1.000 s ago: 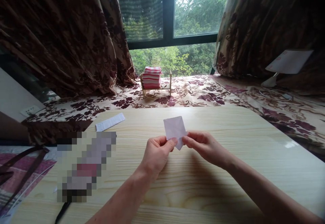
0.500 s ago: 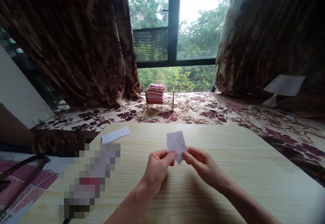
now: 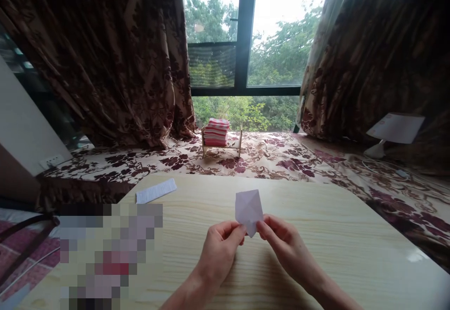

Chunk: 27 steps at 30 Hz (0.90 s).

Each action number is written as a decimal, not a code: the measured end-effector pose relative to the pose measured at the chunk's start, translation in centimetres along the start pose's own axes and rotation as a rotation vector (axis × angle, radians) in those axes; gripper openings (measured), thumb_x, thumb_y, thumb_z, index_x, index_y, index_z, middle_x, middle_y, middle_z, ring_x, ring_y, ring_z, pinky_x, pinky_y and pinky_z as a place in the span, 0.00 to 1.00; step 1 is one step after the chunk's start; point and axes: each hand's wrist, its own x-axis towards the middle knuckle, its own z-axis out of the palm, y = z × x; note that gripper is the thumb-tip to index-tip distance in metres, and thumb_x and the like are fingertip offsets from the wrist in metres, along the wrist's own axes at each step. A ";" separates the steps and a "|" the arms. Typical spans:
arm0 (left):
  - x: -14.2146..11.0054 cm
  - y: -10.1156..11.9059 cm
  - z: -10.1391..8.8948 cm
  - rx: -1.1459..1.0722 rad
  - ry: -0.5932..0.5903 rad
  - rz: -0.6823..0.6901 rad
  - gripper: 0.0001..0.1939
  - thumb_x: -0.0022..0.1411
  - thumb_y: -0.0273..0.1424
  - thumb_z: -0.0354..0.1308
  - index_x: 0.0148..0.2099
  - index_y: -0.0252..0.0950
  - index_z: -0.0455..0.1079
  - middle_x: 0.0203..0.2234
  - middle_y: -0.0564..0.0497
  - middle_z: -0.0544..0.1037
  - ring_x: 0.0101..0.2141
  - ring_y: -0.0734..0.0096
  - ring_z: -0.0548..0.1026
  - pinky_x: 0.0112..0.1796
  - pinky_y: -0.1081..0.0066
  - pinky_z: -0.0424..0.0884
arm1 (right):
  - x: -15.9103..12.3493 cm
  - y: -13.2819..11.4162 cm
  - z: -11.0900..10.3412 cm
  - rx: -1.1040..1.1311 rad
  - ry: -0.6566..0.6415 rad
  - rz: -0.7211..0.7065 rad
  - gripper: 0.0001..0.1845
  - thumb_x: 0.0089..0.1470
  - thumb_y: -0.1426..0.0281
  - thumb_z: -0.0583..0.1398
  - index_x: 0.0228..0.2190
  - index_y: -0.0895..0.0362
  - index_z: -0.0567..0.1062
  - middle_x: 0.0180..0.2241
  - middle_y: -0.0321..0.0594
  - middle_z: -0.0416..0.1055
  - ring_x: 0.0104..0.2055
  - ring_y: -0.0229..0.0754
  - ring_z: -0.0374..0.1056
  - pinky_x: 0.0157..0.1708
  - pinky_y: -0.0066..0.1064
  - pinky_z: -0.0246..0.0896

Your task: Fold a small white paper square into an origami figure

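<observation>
A small folded sheet of pale paper (image 3: pixel 249 207), with crease lines across it and a point at its lower end, is held up over the wooden table (image 3: pixel 309 216). My left hand (image 3: pixel 225 239) pinches its lower left edge between thumb and fingers. On the other side, my right hand (image 3: pixel 281 237) grips the lower right edge in the same way. Both thumbs face me, and the fingertips behind the paper are partly hidden.
A folded white printed paper (image 3: pixel 156 191) lies at the table's far left. Nearer, a pixelated patch hides something. Past the table, a small wooden rack (image 3: pixel 240 142) with striped red-and-white cloths (image 3: pixel 216 133) stands on a floral cover, with a white lamp (image 3: pixel 395 127) at right.
The paper has turned slightly and now stands more upright, its fold lines shifted. Both hands keep their pinch on it. The camera view has moved a little.
</observation>
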 end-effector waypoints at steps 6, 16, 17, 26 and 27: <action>0.5 -0.1 -0.4 -0.052 -0.003 -0.032 0.14 0.54 0.38 0.56 0.24 0.32 0.69 0.19 0.55 0.67 0.25 0.75 0.61 0.30 0.74 0.58 | -0.2 0.7 -0.2 -0.036 -0.005 0.047 0.17 0.56 0.58 0.54 0.25 0.58 0.70 0.24 0.36 0.64 0.29 0.38 0.59 0.30 0.26 0.56; 0.4 -0.7 -0.4 -0.129 -0.030 0.035 0.11 0.53 0.36 0.59 0.27 0.31 0.71 0.21 0.53 0.71 0.28 0.72 0.66 0.32 0.73 0.61 | -0.5 0.4 0.7 -0.066 -0.048 0.076 0.18 0.54 0.58 0.55 0.24 0.58 0.71 0.23 0.36 0.65 0.28 0.37 0.60 0.28 0.26 0.57; 0.3 -0.7 -0.4 -0.117 -0.018 0.033 0.12 0.53 0.36 0.60 0.25 0.32 0.70 0.20 0.53 0.70 0.26 0.74 0.64 0.31 0.74 0.60 | -0.6 0.4 0.7 -0.069 -0.062 0.076 0.17 0.54 0.58 0.55 0.25 0.58 0.71 0.24 0.37 0.66 0.28 0.38 0.61 0.29 0.26 0.58; 0.3 -1.2 -0.5 -0.040 0.003 0.010 0.15 0.54 0.39 0.58 0.22 0.33 0.66 0.19 0.55 0.67 0.26 0.75 0.62 0.30 0.75 0.57 | -0.5 0.1 0.4 -0.036 -0.094 0.078 0.16 0.53 0.59 0.56 0.24 0.59 0.72 0.23 0.36 0.66 0.29 0.39 0.63 0.31 0.28 0.57; 0.3 -1.3 -0.5 -0.021 -0.008 0.011 0.16 0.54 0.39 0.58 0.22 0.33 0.66 0.19 0.55 0.67 0.26 0.75 0.62 0.30 0.74 0.57 | -0.4 0.1 0.2 -0.017 -0.095 0.094 0.16 0.53 0.59 0.57 0.26 0.59 0.73 0.24 0.37 0.67 0.29 0.39 0.63 0.30 0.28 0.57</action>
